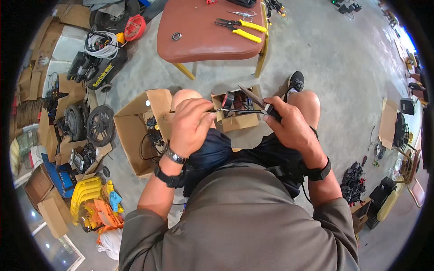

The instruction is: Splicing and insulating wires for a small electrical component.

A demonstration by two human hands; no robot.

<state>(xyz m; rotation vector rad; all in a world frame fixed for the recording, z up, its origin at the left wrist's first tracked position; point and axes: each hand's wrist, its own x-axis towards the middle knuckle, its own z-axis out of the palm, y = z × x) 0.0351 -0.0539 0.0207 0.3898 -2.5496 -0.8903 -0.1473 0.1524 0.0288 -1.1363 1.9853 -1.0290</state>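
Fingers of my left hand (192, 122) are closed on a thin black cable (242, 111), near a short lighter-coloured stretch of it. The cable runs across to my right hand (287, 122), which grips a dark-bladed cutting tool (253, 95), apparently scissors, with the cable against it at the thumb. The blades point up and left, over an open cardboard box (237, 122) of electrical parts between my knees. A larger cardboard box (131, 135) with black cables inside stands left of my left hand.
A brown padded seat (199, 36) ahead holds yellow-handled pliers (246, 35), small scissors (244, 14) and a metal ring (176, 36). Wheels (99, 124), cardboard and yellow plastic parts (86, 198) crowd the left; black cable bundles (352, 183) and a cardboard sheet (386, 122) lie at the right.
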